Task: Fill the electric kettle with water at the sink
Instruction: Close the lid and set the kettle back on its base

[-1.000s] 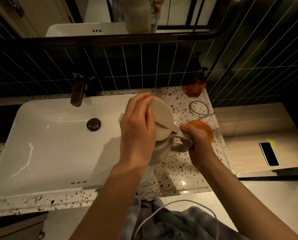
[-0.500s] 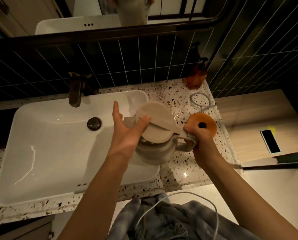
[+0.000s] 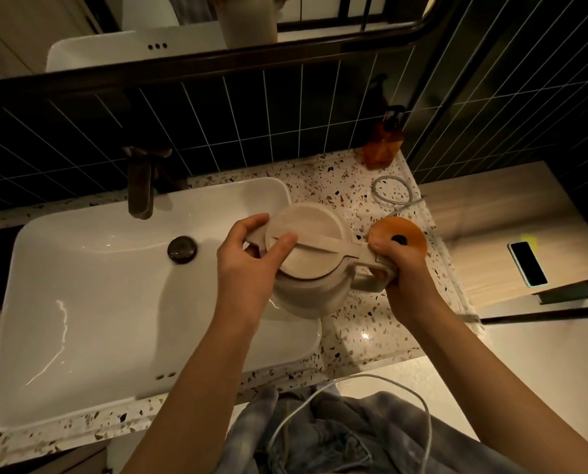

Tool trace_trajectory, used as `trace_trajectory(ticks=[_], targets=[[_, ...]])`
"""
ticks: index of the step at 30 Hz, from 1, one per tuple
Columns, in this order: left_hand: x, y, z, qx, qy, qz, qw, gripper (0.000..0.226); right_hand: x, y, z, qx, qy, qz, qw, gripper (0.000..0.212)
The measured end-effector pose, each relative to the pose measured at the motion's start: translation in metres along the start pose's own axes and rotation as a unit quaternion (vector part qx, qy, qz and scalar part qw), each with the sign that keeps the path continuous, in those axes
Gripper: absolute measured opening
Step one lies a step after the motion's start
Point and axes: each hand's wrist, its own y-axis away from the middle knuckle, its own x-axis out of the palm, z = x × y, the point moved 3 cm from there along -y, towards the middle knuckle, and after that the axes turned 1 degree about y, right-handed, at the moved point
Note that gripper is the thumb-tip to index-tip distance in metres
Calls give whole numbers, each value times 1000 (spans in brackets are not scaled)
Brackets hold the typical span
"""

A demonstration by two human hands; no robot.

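A cream electric kettle [image 3: 315, 289] hangs over the right rim of the white sink [image 3: 90, 309], its lid [image 3: 306, 239] lying flat and down. My right hand [image 3: 405, 271] is wrapped around the kettle's handle on the right. My left hand [image 3: 248, 265] is at the spout side, thumb resting on the lid and fingers curled around the spout edge. The dark tap [image 3: 141, 186] stands at the back of the sink, left of the kettle; no water is running.
The kettle's orange round base [image 3: 403, 234] lies on the speckled counter [image 3: 357, 330] just behind my right hand, with a coiled grey cord [image 3: 390, 193] beyond it. An amber soap bottle [image 3: 383, 142] stands against the tiled wall. A phone [image 3: 527, 263] lies on the wooden shelf at right.
The lid, tilted up a second ago under my left hand, now lies flat on the kettle. My left hand slid from over the lid to the spout side.
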Motion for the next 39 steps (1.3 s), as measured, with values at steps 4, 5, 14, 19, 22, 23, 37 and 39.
trace_trajectory(ticks=[4, 5, 14, 19, 22, 23, 37, 39], targets=[[-4, -3, 4, 31, -26, -4, 999, 50, 5, 3, 1, -20, -7, 24, 999, 29], [-5, -4, 4, 39, -32, -1, 999, 52, 6, 4, 2, -21, -7, 28, 999, 30], [6, -4, 24, -100, 68, 122, 985, 58, -4, 12, -4, -29, -25, 17, 999, 20], [30, 3, 23, -109, 131, 157, 973, 47, -31, 17, -4, -27, -41, -16, 999, 20], [50, 6, 23, -117, 142, 170, 968, 43, -52, 17, -1, -20, -37, -18, 999, 22], [57, 7, 23, -121, 146, 176, 966, 44, -60, 17, 0, -17, -33, -22, 999, 25], [188, -3, 37, -174, 172, 121, 962, 47, -181, -29, 33, -23, 80, 43, 996, 34], [204, -10, 43, -177, 176, 115, 961, 29, -193, -42, 34, -20, 106, 39, 993, 42]])
